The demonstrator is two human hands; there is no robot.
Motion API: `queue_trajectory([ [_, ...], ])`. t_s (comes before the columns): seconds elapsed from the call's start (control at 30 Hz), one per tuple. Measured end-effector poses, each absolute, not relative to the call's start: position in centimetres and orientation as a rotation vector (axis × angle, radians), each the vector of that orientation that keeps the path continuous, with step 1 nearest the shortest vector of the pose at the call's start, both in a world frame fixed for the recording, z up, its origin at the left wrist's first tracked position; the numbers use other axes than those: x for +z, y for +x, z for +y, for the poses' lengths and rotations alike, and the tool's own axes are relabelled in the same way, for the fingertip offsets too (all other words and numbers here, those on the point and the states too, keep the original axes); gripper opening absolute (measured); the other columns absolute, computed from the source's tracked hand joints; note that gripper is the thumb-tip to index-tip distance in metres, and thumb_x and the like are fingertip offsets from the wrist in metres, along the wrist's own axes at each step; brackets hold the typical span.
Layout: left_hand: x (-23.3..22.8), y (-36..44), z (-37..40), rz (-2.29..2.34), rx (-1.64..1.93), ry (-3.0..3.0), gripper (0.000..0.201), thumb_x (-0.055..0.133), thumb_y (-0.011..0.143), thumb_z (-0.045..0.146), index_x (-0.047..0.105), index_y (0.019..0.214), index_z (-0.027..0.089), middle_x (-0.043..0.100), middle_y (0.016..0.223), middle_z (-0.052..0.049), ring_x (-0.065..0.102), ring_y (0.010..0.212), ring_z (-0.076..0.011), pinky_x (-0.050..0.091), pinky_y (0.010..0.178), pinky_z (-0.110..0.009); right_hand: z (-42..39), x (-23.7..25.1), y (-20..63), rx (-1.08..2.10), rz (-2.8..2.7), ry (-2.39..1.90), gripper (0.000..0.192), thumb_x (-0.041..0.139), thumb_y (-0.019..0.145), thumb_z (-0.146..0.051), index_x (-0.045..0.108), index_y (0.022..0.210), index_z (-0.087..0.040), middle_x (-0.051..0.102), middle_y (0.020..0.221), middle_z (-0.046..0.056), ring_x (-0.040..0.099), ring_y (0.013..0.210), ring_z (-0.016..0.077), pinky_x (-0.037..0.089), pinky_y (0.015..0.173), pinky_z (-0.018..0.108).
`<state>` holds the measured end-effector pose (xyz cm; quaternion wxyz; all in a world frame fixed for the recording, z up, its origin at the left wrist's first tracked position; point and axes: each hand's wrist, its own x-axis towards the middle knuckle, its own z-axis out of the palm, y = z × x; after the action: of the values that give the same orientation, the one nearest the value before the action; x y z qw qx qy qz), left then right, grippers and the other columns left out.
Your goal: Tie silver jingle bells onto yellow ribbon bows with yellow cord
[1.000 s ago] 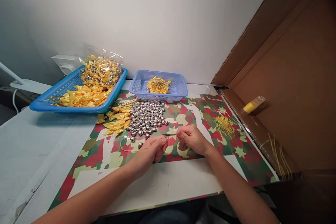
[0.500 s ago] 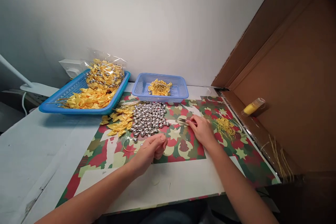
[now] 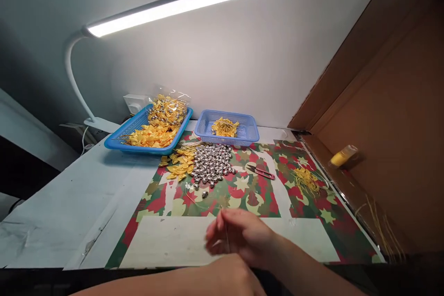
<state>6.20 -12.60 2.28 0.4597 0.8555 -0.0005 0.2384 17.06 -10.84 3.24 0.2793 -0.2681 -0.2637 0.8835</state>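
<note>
1. Thread [image 3: 227, 237] — one thin line — shows at the right hand [image 3: 251, 236], by the near edge of the counter [image 3: 86, 189].
2. Right fingers curl loosely, blurred; whether they pinch it, I cannot tell.
3. Left hand [image 3: 232, 274] overlaps just below, fingers hidden — open or closed, I cannot tell.
4. Pink-handled scissors [image 3: 261, 172] lie beyond, near silver beads [image 3: 213, 163].

Bare hands [image 3: 252, 237] and bare forearms [image 3: 301, 262]
</note>
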Motion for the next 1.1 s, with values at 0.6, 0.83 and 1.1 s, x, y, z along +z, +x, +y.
queue_trajectory([
  [0.6,-0.2,5.0,-11.5,0.131,0.406,2.179,0.015,0.046,0.088,0.025,0.056,0.078,0.020,0.059,0.069,-0.002,0.055,0.063,-0.0129,0.046,0.061,-0.020,-1.8,10.8,26.7,1.394,-0.896,-0.830,0.015,0.069,0.078,-0.031,0.068,0.079,-0.015,0.020,0.052,-0.009,0.013,0.044,0.0057,0.018,0.040,0.018],
  [0.83,3.1,6.2,-9.8,0.429,0.887,2.883,0.062,0.056,0.085,0.031,0.035,0.143,0.020,0.036,0.151,-0.014,0.023,0.143,-0.0290,0.015,0.116,-0.050,2.6,12.7,27.8,1.002,-0.983,-0.783,0.017,0.060,0.083,-0.034,0.065,0.083,-0.018,0.020,0.049,-0.011,0.014,0.041,0.0070,0.019,0.041,0.020],
  [1.1,10.5,21.7,-8.4,-0.678,1.036,3.049,0.030,0.046,0.088,0.014,0.071,0.102,0.022,0.071,0.105,-0.009,0.064,0.095,-0.0253,0.028,0.112,-0.050,13.3,15.0,23.9,0.438,-1.238,-1.204,0.032,0.043,0.093,-0.035,0.057,0.070,-0.017,0.034,0.051,-0.008,0.037,0.051,0.0095,0.029,0.055,0.023],
])
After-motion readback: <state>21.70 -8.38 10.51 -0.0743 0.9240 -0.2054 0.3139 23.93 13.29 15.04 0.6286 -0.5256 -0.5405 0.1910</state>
